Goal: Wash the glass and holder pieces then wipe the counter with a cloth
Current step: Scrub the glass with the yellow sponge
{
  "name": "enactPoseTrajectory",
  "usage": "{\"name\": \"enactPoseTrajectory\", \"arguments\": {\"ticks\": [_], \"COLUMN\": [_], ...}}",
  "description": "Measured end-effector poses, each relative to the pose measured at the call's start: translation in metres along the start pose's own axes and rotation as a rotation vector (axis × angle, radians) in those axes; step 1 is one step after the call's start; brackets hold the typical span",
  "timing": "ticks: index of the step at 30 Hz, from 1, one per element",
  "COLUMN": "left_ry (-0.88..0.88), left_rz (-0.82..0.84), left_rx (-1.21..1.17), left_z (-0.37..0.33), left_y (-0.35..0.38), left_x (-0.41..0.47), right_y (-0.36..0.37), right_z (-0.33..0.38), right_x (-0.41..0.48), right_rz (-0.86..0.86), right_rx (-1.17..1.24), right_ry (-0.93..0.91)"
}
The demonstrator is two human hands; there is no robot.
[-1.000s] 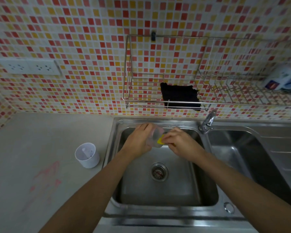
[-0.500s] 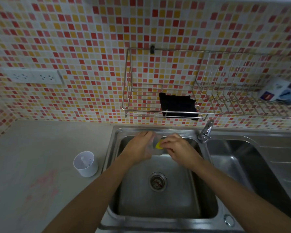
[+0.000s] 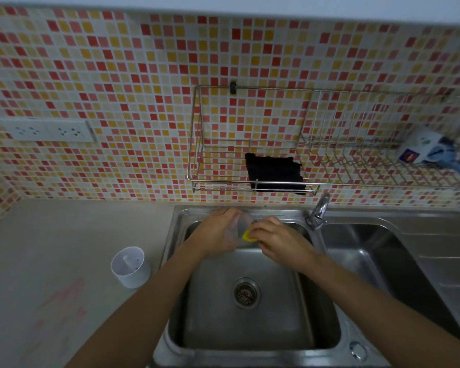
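My left hand (image 3: 218, 232) wraps clear glass (image 3: 240, 229), tilted, over left sink basin (image 3: 250, 328), at 12 o'clock from drain (image 3: 247, 292). My right hand (image 3: 278, 240) pinches yellow sponge (image 3: 247, 235), pressed against glass at rim. White holder cup (image 3: 129, 266) upright on counter (image 3: 51, 248), at 9 o'clock from sink, apart from it. Black cloth (image 3: 274, 172) hangs on wire rack (image 3: 329, 166) at 12 o'clock above hands. Faucet (image 3: 319, 211) at 2 o'clock from right hand. Pink smear (image 3: 64, 296) on counter at 7 o'clock from holder cup.

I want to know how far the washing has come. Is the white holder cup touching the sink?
Apart. The head view shows the white holder cup standing on the counter, with bare counter between it and the sink rim.
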State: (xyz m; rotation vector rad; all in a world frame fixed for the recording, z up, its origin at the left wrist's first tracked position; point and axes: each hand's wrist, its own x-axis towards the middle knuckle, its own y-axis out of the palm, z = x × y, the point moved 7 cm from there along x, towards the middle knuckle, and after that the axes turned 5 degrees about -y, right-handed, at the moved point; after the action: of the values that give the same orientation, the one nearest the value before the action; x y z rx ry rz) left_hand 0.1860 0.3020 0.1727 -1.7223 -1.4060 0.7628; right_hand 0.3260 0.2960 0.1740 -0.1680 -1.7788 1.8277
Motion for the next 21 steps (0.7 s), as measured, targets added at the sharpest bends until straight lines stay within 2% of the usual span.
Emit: {"name": "enactPoseTrajectory", "arguments": {"ticks": [5,10,13,17,21], "left_ry": [-0.001,-0.074,-0.075,0.028,0.04], "left_rz": [-0.018,-0.125,-0.192,-0.188,-0.137], "left_rx": [-0.136,-0.303,-0.204,0.029,0.197], "left_z": [-0.001,0.004,0.004,0.003,0.001], "left_y": [0.0,0.001,-0.002,-0.005,-0.002], "left_x": [-0.002,-0.012,-0.013,-0.01,-0.008], "right_y": [-0.01,-0.019,-0.017,-0.006,-0.002], "right_z": [0.003,0.007,0.007,0.004,0.011], "right_x": [-0.001,0.001,0.002,0.001,0.008], "right_rz": [-0.114,-0.194,-0.165,-0.07,0.016], "right_rx": [-0.001,0.088,0.165,0.36,0.115], "right_ry": [0.02,0.051,0.098,0.222,0.053]}}
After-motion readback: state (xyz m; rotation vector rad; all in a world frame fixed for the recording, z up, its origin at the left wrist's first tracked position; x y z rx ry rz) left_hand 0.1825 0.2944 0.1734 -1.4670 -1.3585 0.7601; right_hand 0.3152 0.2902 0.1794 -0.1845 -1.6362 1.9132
